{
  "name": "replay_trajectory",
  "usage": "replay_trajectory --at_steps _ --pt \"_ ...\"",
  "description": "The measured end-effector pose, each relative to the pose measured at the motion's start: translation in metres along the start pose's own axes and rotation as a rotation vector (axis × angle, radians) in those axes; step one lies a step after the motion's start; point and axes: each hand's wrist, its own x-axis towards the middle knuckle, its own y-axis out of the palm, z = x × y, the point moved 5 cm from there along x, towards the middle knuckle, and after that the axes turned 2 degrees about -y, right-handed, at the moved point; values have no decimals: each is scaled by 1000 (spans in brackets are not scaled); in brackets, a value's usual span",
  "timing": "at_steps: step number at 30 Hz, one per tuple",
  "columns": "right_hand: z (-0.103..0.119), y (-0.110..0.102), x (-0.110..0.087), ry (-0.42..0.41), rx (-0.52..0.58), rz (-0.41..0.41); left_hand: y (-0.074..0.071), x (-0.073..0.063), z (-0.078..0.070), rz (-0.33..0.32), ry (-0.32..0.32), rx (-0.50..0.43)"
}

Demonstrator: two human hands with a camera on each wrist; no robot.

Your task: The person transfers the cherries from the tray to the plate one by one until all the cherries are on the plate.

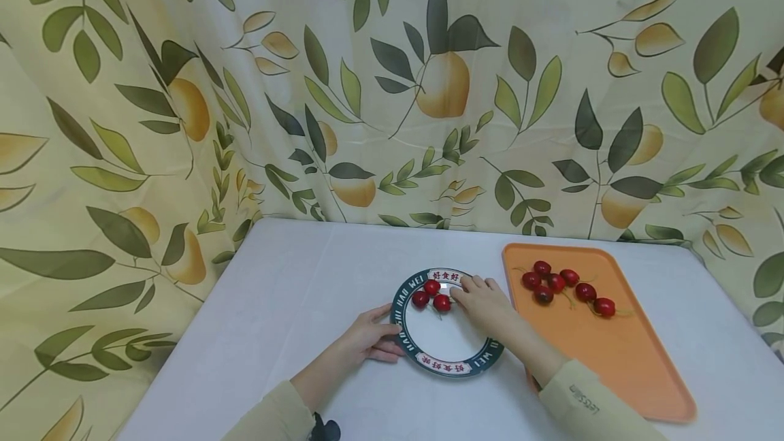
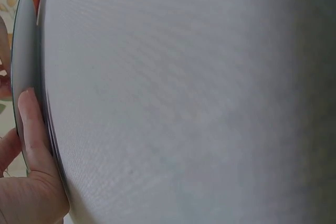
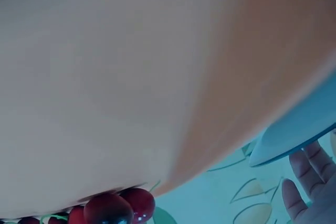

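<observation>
My left hand (image 1: 370, 337) grips the left rim of a round white plate (image 1: 444, 332) with a dark green lettered border. In the left wrist view its thumb and fingers (image 2: 35, 135) lie on either side of the rim. Over the plate's upper right, my right hand (image 1: 484, 305) reaches in, fingertips at a red cherry (image 1: 442, 303); part of the grip is hidden. Two more cherries, one bright red (image 1: 431, 287) and one darker (image 1: 420, 299), sit beside it on the plate. The right wrist view shows some right-hand fingers (image 3: 304, 174) by the plate rim (image 3: 294, 140).
An orange tray (image 1: 612, 359) lies right of the plate, under my right forearm. Several cherries with stems (image 1: 556, 282) rest near its far end. A black object (image 1: 327, 430) shows by my left sleeve. A leaf-and-fruit patterned curtain (image 1: 398, 155) hangs behind the white table (image 1: 294, 278).
</observation>
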Motion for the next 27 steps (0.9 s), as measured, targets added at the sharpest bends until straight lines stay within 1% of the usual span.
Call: replay_trajectory --at_steps 5,12,16,22,27 --pt "-4 0 0 8 -11 -9 0 -1 0 -1 -4 3" --pt "-16 -9 -4 33 -51 -71 1 -3 -1 -3 -5 3" --pt "-26 -18 -12 65 -59 -95 1 -2 -1 -8 -7 5" --pt "-45 -30 -26 144 -18 -101 1 -2 0 -9 -4 9" --pt "-60 -37 -41 176 -5 -151 1 -1 0 -9 -3 8"
